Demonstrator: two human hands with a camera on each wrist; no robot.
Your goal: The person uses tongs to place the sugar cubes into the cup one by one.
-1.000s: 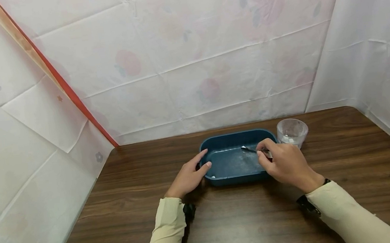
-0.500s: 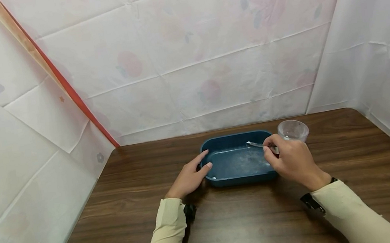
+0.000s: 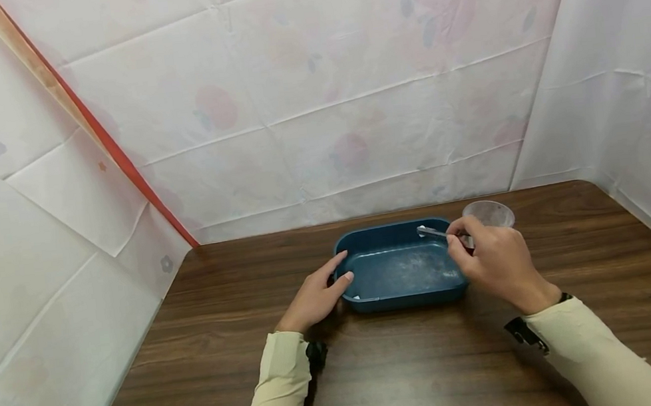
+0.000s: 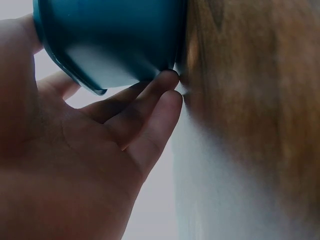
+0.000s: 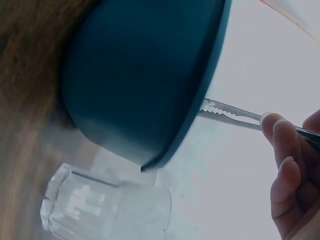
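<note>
the right grip (image 3: pixel 498 265) hides part of the clear cup (image 3: pixel 488 212) and pinches tweezers (image 3: pixel 434 232) — tips lost behind the blue tray (image 5: pixel 135 80) in the right wrist view, the white bit (image 3: pixel 421 231) there hard to make out. the left grip (image 3: pixel 314 296), fingers spread, touches the tray's left end on the counter (image 3: pixel 240 300).

Right hand (image 3: pixel 498 262) and tweezers (image 3: pixel 434 232) further right

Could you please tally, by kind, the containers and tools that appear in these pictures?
Blue rectangular tray: 1
Clear cup: 1
Pair of tweezers: 1
Total: 3
</note>
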